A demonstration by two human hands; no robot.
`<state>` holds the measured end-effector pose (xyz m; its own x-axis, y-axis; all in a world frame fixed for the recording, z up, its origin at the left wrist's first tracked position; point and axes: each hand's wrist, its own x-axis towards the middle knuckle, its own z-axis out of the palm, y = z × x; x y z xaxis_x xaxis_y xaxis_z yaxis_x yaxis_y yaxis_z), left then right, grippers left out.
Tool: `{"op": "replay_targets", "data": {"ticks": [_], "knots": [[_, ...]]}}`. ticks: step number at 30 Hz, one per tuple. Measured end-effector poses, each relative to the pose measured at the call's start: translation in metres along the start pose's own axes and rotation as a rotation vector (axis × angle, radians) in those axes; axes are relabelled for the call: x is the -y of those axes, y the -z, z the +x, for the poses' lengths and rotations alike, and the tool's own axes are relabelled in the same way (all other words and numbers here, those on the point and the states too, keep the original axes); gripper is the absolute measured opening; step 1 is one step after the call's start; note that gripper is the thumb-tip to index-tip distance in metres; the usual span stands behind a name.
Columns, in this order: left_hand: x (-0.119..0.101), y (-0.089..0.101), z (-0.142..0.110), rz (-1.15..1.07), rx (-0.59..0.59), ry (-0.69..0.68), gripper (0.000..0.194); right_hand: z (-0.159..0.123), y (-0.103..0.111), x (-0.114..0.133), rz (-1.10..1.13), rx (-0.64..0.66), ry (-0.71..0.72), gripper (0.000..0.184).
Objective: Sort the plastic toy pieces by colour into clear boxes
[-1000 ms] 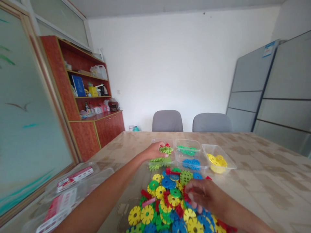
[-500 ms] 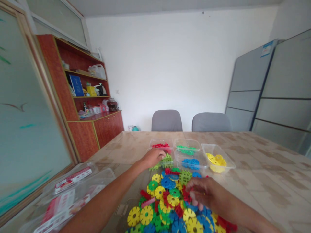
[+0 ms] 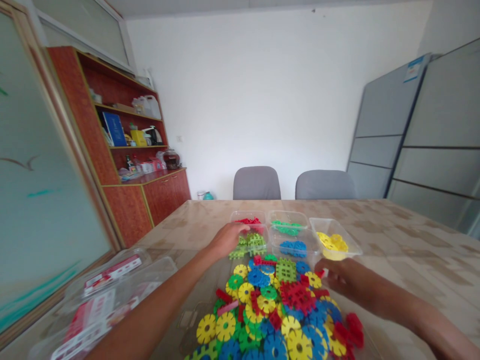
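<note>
My left hand (image 3: 228, 239) reaches over the clear container (image 3: 269, 239) of lime-green lattice pieces (image 3: 256, 244). Its fingers are extended, and I see nothing held in them. To the right of the pile, my right hand (image 3: 339, 274) hovers with loosely bent fingers apart, close to a yellow notched disc (image 3: 313, 280) and a small red piece at its fingertips. Between my forearms lies a heap of plastic building pieces: yellow discs (image 3: 225, 326), blue discs (image 3: 258, 276), red square lattice pieces (image 3: 298, 296) and a lime-green lattice square (image 3: 286, 270).
Behind the heap stand clear containers with red pieces (image 3: 249, 221), green pieces (image 3: 288, 228), blue discs (image 3: 293, 248) and yellow discs (image 3: 333, 243). Clear plastic packages (image 3: 112, 272) with red-and-white labels lie at the left. Two grey chairs (image 3: 257, 183) stand beyond the table (image 3: 405, 240).
My right hand has moved right and away from me, uncovering the red lattice pieces. My left hand has drawn slightly left, showing more of the lime-green pieces in their container.
</note>
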<state>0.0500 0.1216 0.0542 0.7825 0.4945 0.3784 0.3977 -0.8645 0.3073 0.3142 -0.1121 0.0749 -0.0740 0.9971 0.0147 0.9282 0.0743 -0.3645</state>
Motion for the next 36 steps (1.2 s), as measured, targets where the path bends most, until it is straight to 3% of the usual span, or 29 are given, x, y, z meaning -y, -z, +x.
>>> {"op": "replay_targets", "data": {"ticks": [4,11,18,22,28,32,36], "knots": [[-0.006,0.009,-0.012,0.007,-0.052,-0.004,0.049,0.001,0.003,-0.007,-0.001,-0.036,-0.027,0.021],[-0.017,-0.006,-0.008,0.01,0.125,-0.172,0.026,0.003,-0.009,-0.008,0.097,0.028,-0.028,0.018],[-0.021,-0.012,-0.004,0.0,0.149,-0.153,0.025,0.0,-0.001,-0.008,0.112,0.013,-0.026,0.02],[-0.027,-0.007,-0.02,-0.008,0.099,-0.128,0.026,-0.001,0.002,-0.009,0.02,0.027,-0.074,0.022],[-0.047,0.01,-0.063,-0.061,0.079,-0.086,0.028,-0.005,-0.001,-0.001,0.012,0.264,-0.236,0.038],[-0.059,0.018,-0.09,-0.135,0.209,-0.047,0.028,-0.005,-0.012,0.009,0.023,0.3,-0.18,0.051],[-0.064,0.017,-0.096,-0.125,0.306,-0.033,0.034,0.0,-0.026,0.018,0.104,0.231,-0.073,0.038]]}}
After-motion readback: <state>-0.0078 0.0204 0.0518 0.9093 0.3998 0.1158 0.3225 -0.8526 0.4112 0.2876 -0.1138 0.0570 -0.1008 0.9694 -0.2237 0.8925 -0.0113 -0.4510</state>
